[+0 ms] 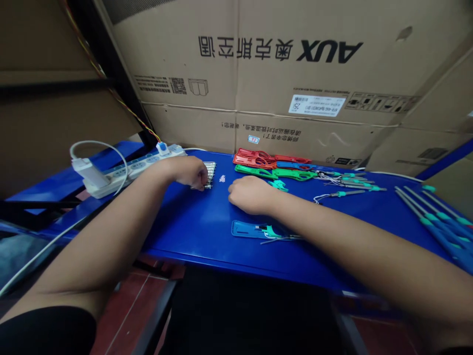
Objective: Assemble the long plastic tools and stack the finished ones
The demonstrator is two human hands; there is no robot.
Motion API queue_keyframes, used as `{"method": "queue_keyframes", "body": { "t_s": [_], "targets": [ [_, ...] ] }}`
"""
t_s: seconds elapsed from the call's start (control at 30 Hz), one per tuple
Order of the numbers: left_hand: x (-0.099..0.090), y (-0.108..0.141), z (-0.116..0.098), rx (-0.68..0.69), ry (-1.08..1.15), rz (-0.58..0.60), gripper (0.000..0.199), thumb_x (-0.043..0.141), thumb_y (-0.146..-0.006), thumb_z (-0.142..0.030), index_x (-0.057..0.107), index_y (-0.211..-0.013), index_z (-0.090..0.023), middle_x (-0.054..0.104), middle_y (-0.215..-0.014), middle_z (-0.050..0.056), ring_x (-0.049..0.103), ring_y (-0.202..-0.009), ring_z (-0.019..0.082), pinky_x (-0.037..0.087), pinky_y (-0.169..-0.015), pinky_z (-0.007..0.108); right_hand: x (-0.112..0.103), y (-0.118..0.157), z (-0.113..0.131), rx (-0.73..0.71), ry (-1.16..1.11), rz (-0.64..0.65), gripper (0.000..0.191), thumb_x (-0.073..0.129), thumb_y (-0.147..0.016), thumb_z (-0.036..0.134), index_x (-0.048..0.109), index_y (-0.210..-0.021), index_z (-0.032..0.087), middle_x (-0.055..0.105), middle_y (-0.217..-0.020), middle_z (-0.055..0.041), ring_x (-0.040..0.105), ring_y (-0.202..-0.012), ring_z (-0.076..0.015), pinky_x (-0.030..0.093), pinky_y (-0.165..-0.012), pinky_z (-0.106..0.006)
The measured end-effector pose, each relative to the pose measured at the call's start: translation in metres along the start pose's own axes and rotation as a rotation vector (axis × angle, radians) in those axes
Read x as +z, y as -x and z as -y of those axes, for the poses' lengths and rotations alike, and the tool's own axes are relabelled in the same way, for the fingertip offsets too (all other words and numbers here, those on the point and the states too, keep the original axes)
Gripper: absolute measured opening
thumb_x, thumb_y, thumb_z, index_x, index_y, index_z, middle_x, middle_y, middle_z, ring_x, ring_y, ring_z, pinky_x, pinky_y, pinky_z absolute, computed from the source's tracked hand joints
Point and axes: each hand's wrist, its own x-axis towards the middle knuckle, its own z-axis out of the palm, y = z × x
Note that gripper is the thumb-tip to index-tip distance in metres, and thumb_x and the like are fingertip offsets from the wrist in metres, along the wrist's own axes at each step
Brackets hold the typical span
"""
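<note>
Lying at centre-left of the blue worktop (173,236), a small bundle of silver metal pins (210,172), partly hidden behind the left grip (189,172), whose fingers curl together over its near edge, whether clamped on the bundle or only touching it impossible to tell from this view. Main risk: loose pins slipping from an uneven hold and scattering over the smooth painted surface, perhaps rolling toward the worktop's front edge. Second risk: the left forearm, stretched in from lower left with the wrist low, knocking the white power strip (144,170) just behind it, or dragging on the white plug (88,172) and its looping cable. Just beside the bundle, the right grip (251,195), fingers folded together into a loose fist with nothing visible in it, the forearm reaching in from lower right. Possible trouble there from a careless sweep of that arm, catching the small teal part (279,185) ahead of the knuckles, the blue-and-teal tool (247,229) just below the hand, or the red plastic-handled tools (271,159) and green plastic-handled tool (275,173) at upper middle, any of them easily shoved out of line.
</note>
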Motion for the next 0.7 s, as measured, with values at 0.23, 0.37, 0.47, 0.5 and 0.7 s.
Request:
{"method": "queue_keyframes", "body": {
  "t_s": [0.23, 0.37, 0.47, 0.5, 0.7],
  "targets": [
    [-0.002, 0.006, -0.019, 0.140, 0.308, -0.261, 0.033, 0.068, -0.074, -0.044, 0.070, -0.097, -0.020, 0.074, -0.087, 0.001, 0.066, -0.078, 0.015, 0.045, -0.068, 0.023, -0.008, 0.006, 0.001, 0.033, -0.024, 0.022, 0.017, 0.059, -0.081, 0.010, 0.074, -0.084, 0.016, 0.075, -0.089, -0.0104, 0.065, -0.075, -0.0214, 0.034, -0.058, -0.031],
    [0.013, -0.005, -0.046, 0.305, 0.579, -0.225, 0.033, 0.061, -0.084, -0.042, 0.070, -0.104, -0.017, 0.071, -0.084, 0.003, 0.063, -0.075, 0.014, 0.047, -0.071, 0.025, -0.007, 0.050, -0.023, 0.287, -0.217, -0.032, 0.006, 0.061, -0.077, 0.018, 0.067, -0.075, 0.019, 0.071, -0.080, -0.0063, 0.059, -0.068, -0.0183, 0.033, -0.056, -0.029],
    [0.030, -0.013, -0.074, 0.400, 0.734, -0.268, 0.029, 0.057, -0.088, -0.034, 0.068, -0.107, -0.016, 0.069, -0.084, 0.002, 0.060, -0.073, 0.013, 0.047, -0.073, 0.027, -0.005, 0.080, -0.029, 0.440, -0.383, -0.298, 0.007, 0.059, -0.078, 0.019, 0.065, -0.075, 0.019, 0.068, -0.077, -0.0036, 0.058, -0.070, -0.0166, 0.039, -0.062, -0.028],
    [0.034, -0.014, -0.083, 0.446, 0.773, -0.230, 0.029, 0.057, -0.089, -0.033, 0.068, -0.109, -0.016, 0.068, -0.086, 0.002, 0.059, -0.075, 0.013, 0.047, -0.074, 0.027, -0.004, 0.086, -0.028, 0.483, -0.419, -0.373, 0.008, 0.059, -0.080, 0.020, 0.066, -0.077, 0.019, 0.068, -0.077, -0.0032, 0.058, -0.071, -0.0162, 0.040, -0.064, -0.028],
    [0.046, -0.008, -0.108, 0.552, 0.722, -0.265, 0.027, 0.052, -0.094, -0.032, 0.068, -0.107, -0.015, 0.063, -0.084, 0.002, 0.057, -0.077, 0.014, 0.046, -0.074, 0.028, 0.007, 0.090, -0.014, 0.537, -0.440, -0.422, 0.009, 0.059, -0.082, 0.018, 0.068, -0.078, 0.017, 0.068, -0.079, -0.0048, 0.059, -0.073, -0.0170, 0.040, -0.067, -0.028]
  ]
}}
